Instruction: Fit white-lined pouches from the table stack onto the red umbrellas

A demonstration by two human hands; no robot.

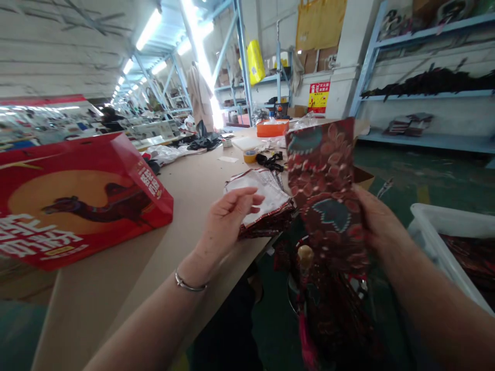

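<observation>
Patterned sleeve [323,180] is being held upright just past the surface [193,180] edge, with the right hand [381,221] grip closed on its right side. Left hand [226,219] grip is being held half-open and empty, just over the stack of sleeves [266,198].

Risk: the sleeve is being pinched on one side only, so it could slip down onto the wooden knob [305,255] and red tassel [305,340] below. The stack is sitting at the edge, so a nudge could tip it off.

Red box [77,201] and white bin [444,226] are flanking, well apart.
</observation>
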